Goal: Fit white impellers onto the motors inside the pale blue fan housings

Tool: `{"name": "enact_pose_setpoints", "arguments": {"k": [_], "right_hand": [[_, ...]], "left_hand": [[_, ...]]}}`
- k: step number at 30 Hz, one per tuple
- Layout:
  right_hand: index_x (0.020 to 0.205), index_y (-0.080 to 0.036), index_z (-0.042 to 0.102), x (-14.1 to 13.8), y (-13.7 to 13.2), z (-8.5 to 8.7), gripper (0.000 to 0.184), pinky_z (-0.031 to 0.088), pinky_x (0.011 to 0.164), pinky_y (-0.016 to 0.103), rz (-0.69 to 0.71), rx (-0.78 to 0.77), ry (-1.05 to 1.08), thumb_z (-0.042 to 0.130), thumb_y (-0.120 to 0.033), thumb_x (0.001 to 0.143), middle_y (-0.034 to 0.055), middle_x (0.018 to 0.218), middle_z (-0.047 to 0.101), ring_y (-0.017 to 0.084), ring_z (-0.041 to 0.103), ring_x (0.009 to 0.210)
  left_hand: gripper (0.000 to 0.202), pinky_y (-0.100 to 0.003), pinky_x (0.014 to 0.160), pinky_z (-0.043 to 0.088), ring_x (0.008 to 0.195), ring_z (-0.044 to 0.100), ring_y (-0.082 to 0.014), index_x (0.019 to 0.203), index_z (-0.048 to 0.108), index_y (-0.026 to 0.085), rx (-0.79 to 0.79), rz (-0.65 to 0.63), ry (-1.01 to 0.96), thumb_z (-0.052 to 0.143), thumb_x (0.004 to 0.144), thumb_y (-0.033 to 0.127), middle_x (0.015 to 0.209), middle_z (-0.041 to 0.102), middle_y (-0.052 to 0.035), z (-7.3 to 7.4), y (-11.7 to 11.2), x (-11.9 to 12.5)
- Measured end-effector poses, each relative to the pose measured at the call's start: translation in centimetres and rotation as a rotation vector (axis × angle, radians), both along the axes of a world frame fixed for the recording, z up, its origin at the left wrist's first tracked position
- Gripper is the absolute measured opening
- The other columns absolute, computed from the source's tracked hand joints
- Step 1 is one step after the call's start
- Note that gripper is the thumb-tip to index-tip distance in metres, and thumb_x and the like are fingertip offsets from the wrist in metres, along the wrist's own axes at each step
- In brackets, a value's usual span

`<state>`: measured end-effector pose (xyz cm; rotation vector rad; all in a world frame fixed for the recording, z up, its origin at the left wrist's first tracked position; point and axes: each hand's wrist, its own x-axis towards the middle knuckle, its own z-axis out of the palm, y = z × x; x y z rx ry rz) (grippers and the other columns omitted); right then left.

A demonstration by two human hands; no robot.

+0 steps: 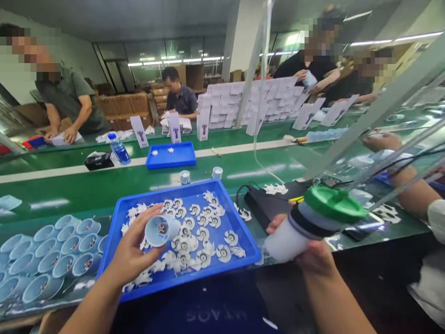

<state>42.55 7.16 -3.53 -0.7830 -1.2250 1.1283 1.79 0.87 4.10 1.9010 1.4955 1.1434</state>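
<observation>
My left hand (134, 246) holds a pale blue cup (158, 230) above a blue plastic tray (170, 191), with the cup's open end tilted towards me and small dark parts inside. The tray is loaded with loose white impeller-like parts (203, 234). My right hand (309, 255) grips a white plastic cylinder (283, 241) with a dark band and a green cap (335, 203), holding it tilted beyond the tray's right corner. Several pale blue cups (47, 262) stand in rows on the green conveyor belt (86, 190), left of the tray.
A black case (267, 206) with a cable lies right of the tray. Across the belt are a smaller blue tray (170, 155), a water bottle (118, 148) and stacked white boxes (236, 104). Co-workers stand beyond, and another person's arm (399, 157) reaches in at right behind clear panels.
</observation>
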Motion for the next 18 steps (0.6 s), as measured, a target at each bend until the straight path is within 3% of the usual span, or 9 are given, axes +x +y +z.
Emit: {"name": "enact_pose_setpoints", "arguments": {"k": [2,4,8,10,13,18], "right_hand": [[0.124,-0.03,0.048,-1.5,-0.3,3.2,0.072,0.054,0.058,0.036,0.096,-0.046,0.04,0.065,-0.078,0.073,0.0059,0.089,0.056,0.024,0.063,0.073],[0.117,-0.034,0.047,-3.5,-0.2,6.6,0.062,0.056,0.065,0.036,0.178,-0.042,0.139,0.065,-0.077,0.075,0.001,0.087,0.052,0.02,0.061,0.072],[0.109,-0.031,0.05,-9.2,0.4,11.5,0.064,0.056,0.06,0.03,0.522,-0.143,0.34,0.078,-0.069,0.065,-0.0036,0.08,0.052,0.015,0.059,0.062],[0.099,-0.026,0.054,-12.2,0.2,12.5,0.064,0.057,0.058,0.031,0.629,-0.195,0.343,0.079,-0.072,0.061,-0.0017,0.081,0.056,0.015,0.061,0.062],[0.089,-0.02,0.058,-15.3,-0.6,12.7,0.066,0.058,0.055,0.03,0.64,-0.173,0.307,0.077,-0.076,0.061,0.0017,0.082,0.06,0.016,0.062,0.063],[0.088,-0.02,0.063,-15.9,-1.6,12.1,0.054,0.059,0.059,0.029,0.629,-0.142,0.319,0.081,-0.066,0.067,-0.0009,0.084,0.061,0.015,0.064,0.066]], "left_hand": [[0.057,-0.048,0.113,0.046,0.135,0.055,-0.0307,0.138,0.051,0.025,0.0,-0.073,-0.043,0.062,0.083,0.023,0.145,0.058,-0.0136,-1.5,-1.6,2.2],[0.061,-0.047,0.11,0.048,0.129,0.059,-0.0283,0.138,0.048,0.025,-0.011,-0.141,-0.034,0.059,0.08,0.017,0.137,0.061,-0.0129,-2.7,-2.2,4.3],[0.069,-0.046,0.103,0.05,0.116,0.065,-0.0287,0.136,0.045,0.023,-0.02,-0.268,0.075,0.075,0.074,0.026,0.123,0.067,-0.0124,-2.9,-1.7,7.9],[0.058,-0.04,0.089,0.055,0.1,0.07,-0.0272,0.123,0.056,0.021,-0.026,-0.323,0.128,0.081,0.073,0.038,0.109,0.072,-0.0093,-2.2,-1.4,9.0],[0.034,-0.032,0.068,0.052,0.075,0.068,-0.0216,0.092,0.064,0.02,0.007,-0.349,0.147,0.079,0.077,0.046,0.084,0.072,-0.0037,-1.1,-1.4,9.7],[0.033,-0.029,0.061,0.048,0.064,0.062,-0.0163,0.082,0.062,0.018,0.069,-0.324,0.06,0.075,0.081,0.048,0.076,0.068,-0.0015,-0.7,-2.0,9.8]]}}
